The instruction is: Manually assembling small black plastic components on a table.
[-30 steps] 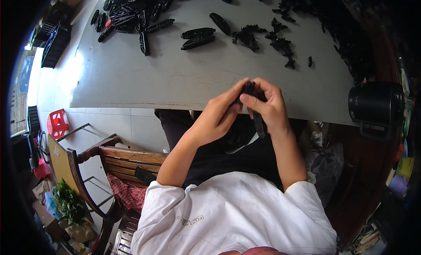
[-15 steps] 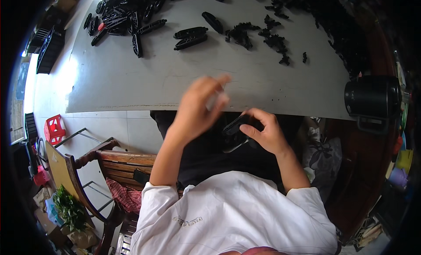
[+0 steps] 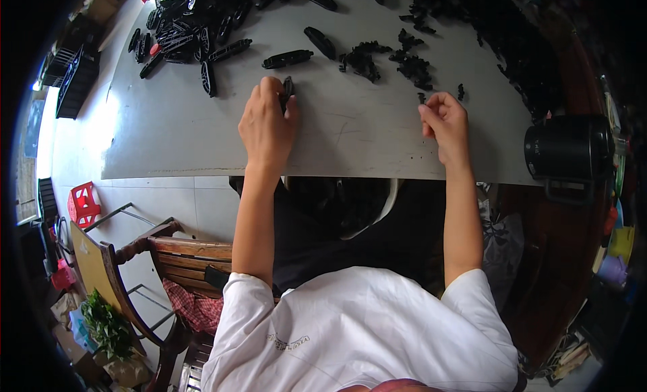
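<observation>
My left hand (image 3: 264, 126) is closed on an elongated black plastic part (image 3: 288, 91) that stands tilted up from the grey table. Just beyond it lies a similar black part (image 3: 288, 59), with another (image 3: 319, 43) to its right. Farther right, my right hand (image 3: 447, 124) is closed in a pinch with a small black plastic piece (image 3: 422, 97) at its fingertips. Past those fingers are clumps of small black pieces (image 3: 412, 68), and a single loose one (image 3: 461, 92) lies close by. On my lap, a white-rimmed container (image 3: 392, 202) holds dark parts, hard to make out.
Many elongated black parts are heaped at the table's (image 3: 182, 132) far left. A large dark pile (image 3: 519, 62) of small pieces covers its right side. A black kettle-like vessel (image 3: 567, 148) stands at the right edge. A wooden chair (image 3: 192, 247) is to my left.
Both hands have moved up from the lap to the table. My left hand has taken hold of one long part. The black part in my right hand is gone; it now pinches a small piece.
</observation>
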`<state>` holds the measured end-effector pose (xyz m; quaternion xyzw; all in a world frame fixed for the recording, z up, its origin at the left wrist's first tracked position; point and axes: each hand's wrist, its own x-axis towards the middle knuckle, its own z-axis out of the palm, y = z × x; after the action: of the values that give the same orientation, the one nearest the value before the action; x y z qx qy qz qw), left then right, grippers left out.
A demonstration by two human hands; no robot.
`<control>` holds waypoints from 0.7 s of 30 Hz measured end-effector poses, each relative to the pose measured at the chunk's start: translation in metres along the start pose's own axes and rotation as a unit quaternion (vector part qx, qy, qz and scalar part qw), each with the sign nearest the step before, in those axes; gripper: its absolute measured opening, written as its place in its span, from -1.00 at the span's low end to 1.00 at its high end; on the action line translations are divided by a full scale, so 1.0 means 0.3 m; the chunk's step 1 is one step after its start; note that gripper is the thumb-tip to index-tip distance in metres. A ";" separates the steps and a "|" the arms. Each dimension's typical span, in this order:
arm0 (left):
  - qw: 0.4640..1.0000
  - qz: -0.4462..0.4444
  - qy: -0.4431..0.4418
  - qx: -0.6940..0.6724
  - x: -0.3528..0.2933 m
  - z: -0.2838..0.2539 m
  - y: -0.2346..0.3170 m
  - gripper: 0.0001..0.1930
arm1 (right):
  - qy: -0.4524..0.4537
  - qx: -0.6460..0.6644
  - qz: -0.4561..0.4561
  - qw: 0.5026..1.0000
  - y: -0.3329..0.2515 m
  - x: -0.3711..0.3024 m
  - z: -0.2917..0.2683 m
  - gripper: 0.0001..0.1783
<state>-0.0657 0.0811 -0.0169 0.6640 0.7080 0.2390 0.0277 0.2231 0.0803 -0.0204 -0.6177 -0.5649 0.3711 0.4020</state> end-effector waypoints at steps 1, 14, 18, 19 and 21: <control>0.993 -0.010 -0.005 -0.115 -0.012 0.000 -0.002 -0.67 | -0.041 0.177 0.082 0.980 -0.019 -0.022 -0.011 -0.88; 0.661 -0.109 -0.247 -0.701 -0.148 -0.050 0.156 -0.66 | -0.140 0.326 0.096 0.930 -0.201 -0.207 0.107 -0.90; 0.664 -0.098 -0.247 -0.698 -0.166 -0.047 0.176 -0.59 | -0.167 0.330 0.108 0.923 -0.253 -0.213 0.156 -0.89; 0.665 -0.098 -0.247 -0.698 -0.169 -0.051 0.184 -0.59 | -0.158 0.332 0.096 0.925 -0.257 -0.211 0.168 -0.90; 0.699 -0.100 -0.237 -0.667 -0.173 -0.064 0.196 -0.49 | -0.150 0.333 0.083 0.927 -0.260 -0.209 0.173 -0.91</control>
<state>-0.0120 0.0261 0.0076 0.4316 0.3952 0.4791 0.6542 0.1392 0.0248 0.0304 -0.4296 -0.4095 0.6583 0.4630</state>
